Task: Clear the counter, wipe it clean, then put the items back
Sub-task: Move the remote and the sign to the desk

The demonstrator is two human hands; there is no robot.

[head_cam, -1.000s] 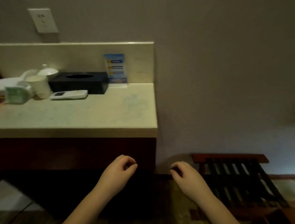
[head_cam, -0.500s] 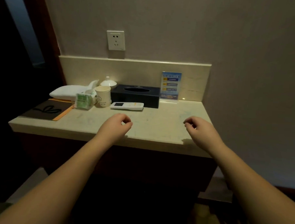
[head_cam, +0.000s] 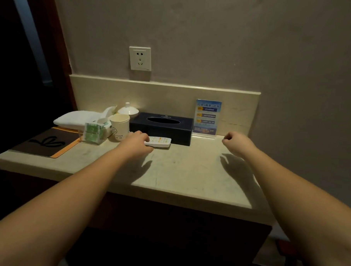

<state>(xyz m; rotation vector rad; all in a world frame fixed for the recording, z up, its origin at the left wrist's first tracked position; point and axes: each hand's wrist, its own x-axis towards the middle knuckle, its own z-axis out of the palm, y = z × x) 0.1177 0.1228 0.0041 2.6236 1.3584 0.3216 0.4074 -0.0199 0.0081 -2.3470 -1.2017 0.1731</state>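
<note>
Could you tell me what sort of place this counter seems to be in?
Most likely a hotel guest room. A stone counter against the wall carries a dark tissue box, a white remote control, a lidded cup and a standing blue information card, the usual guest amenities.

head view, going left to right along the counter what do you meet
dark mat → green packets → cup → left hand → remote → sign → right hand
</note>
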